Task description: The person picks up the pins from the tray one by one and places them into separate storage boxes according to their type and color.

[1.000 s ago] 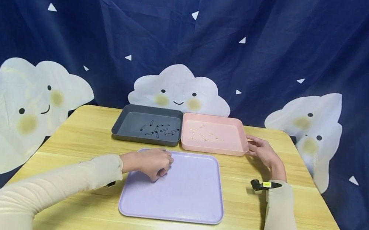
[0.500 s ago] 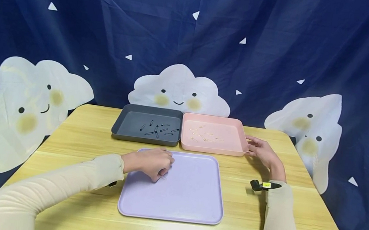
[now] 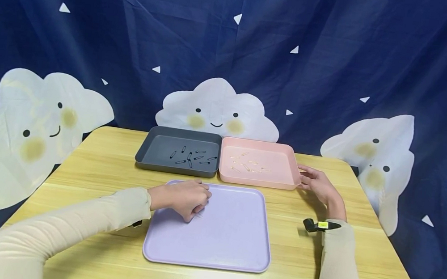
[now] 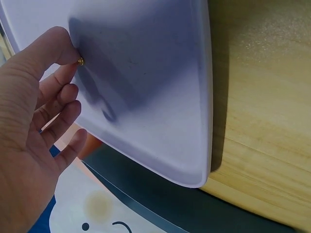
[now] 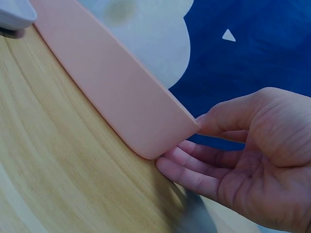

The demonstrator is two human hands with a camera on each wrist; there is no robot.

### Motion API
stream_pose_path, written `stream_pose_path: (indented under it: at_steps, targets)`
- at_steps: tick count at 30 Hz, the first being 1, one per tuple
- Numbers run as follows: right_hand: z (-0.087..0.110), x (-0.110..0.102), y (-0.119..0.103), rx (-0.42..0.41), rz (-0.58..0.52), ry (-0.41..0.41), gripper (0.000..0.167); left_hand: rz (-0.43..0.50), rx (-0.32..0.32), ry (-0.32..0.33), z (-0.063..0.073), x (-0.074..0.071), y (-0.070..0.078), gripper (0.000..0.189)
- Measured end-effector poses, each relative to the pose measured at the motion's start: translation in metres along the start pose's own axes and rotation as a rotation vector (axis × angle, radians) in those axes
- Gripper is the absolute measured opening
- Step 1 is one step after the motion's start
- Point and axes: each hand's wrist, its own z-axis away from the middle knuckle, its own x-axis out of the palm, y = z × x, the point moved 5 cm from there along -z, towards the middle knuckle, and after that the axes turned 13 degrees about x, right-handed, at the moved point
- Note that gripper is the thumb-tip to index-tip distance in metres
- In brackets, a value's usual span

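Note:
Over the left part of the lilac tray [image 3: 230, 234], my left hand [image 3: 187, 197] pinches a small gold safety pin [image 4: 81, 61] between thumb and forefinger. Only its gold end shows in the left wrist view; the fingers hide the rest. My right hand [image 3: 320, 184] is at the right end of the pink tray [image 3: 260, 182]. In the right wrist view its thumb meets the rim at the corner while other fingers touch the wall low down. Several gold safety pins [image 3: 246, 167] lie in the pink tray.
A dark grey tray [image 3: 158, 149] with several black safety pins [image 3: 190, 162] stands against the pink tray's left side. Both are near the far edge of the wooden table [image 3: 292, 263]. Behind hangs a dark blue curtain [image 3: 201, 29] with cloud faces.
A thin line has come into view beside the left fingertips above the lilac tray since one second ago. Both hands stay almost where they were.

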Motion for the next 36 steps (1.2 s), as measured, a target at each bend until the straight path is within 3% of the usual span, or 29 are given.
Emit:
stream_pose_path:
  at_steps: [20,36]
  targets:
    - [-0.001,-0.001,0.001,-0.004,-0.005,-0.001,0.056,-0.003,-0.007,-0.014,-0.005,-0.001,0.000,0.029]
    - [-0.001,-0.001,0.001,-0.006,-0.009,-0.003,0.056,-0.054,0.021,0.003,-0.014,-0.014,0.000,0.021]
